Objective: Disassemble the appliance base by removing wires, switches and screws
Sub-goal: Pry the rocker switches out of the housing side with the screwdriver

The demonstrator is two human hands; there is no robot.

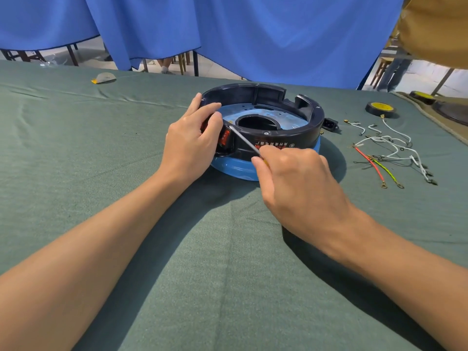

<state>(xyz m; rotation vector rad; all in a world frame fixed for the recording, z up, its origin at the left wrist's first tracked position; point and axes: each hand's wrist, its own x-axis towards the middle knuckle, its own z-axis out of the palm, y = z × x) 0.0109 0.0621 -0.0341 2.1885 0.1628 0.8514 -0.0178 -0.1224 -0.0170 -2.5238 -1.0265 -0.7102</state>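
On the green cloth before me sits one round black appliance base. My left hand curls round its rim, hiding part of a red switch. My right hand grips one screwdriver, handle hidden, tip on the rim. Loose wires lie to the right: one red, one yellow-green, white ones too tangled to count.

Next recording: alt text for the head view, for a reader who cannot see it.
A person's right hand holds a screwdriver, tip at the rim of a round black appliance base, while the left hand grips the base's side by a red switch. Loose wires and a roll of black tape lie to the right on the green cloth.
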